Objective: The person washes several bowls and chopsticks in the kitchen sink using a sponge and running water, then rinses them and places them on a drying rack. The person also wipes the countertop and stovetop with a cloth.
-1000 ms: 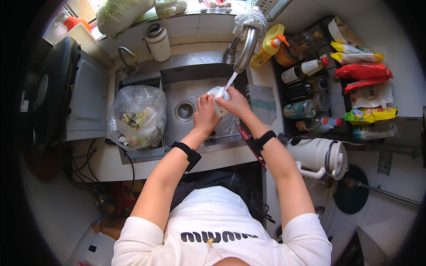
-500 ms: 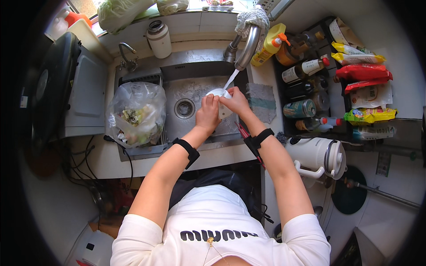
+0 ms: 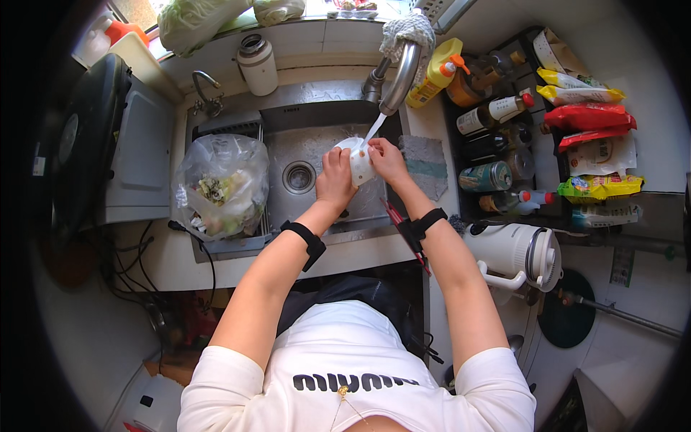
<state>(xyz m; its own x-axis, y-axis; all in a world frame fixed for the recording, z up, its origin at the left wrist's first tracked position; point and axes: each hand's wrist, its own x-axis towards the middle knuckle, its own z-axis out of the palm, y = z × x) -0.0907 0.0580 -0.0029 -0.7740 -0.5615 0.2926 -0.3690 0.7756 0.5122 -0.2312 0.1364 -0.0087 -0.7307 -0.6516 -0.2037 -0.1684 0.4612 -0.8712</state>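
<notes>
Bright daylight enters through a window at the upper left. Below the sill runs a low, pale-tiled wall; a smooth, cream-white counter crosses the middle, and a plain, whitish wall rises right.

1. Smooth, pale countertop; on it stand a white cylindrical flask and a yellow plastic pump bottle;
2. a grey, teal-banded cloth lies flat there, beside the rectangular steel sink.
</notes>
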